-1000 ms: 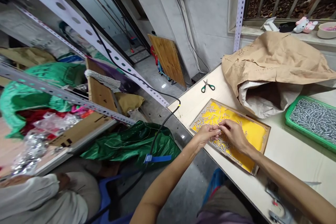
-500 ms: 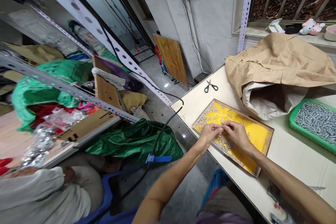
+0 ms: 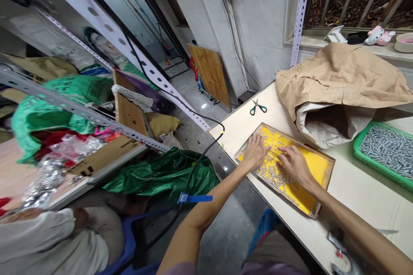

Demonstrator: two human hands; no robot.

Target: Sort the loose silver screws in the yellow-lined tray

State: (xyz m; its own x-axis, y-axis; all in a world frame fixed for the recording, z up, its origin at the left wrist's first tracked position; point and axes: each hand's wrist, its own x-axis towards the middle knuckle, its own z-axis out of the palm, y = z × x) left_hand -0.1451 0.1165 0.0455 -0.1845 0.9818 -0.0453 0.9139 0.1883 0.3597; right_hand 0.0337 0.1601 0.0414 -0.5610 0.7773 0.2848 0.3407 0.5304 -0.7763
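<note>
A shallow wooden-framed tray with a yellow bottom (image 3: 318, 168) lies on the table. Small silvery metal pins (image 3: 272, 175), possibly screws, are scattered over its left part. My left hand (image 3: 256, 153) rests palm down on the pins at the tray's far left, fingers spread, holding nothing that I can see. Over the tray's middle is my right hand (image 3: 296, 164), its fingers loosely bent and apart, fingertips close to a few loose pins. What lies under both palms is hidden.
Green-handled scissors (image 3: 258, 108) lie beyond the tray. To the right stand a brown paper sack (image 3: 342, 73) and a green basket (image 3: 358, 151) full of similar pins. A seated person's sleeve (image 3: 38, 240) shows at lower left, near a black cable (image 3: 193, 176).
My hands were pinched together over the tray. They have now parted: the left moved left and down onto the pins with fingers spread, and the right loosened its fingers.
</note>
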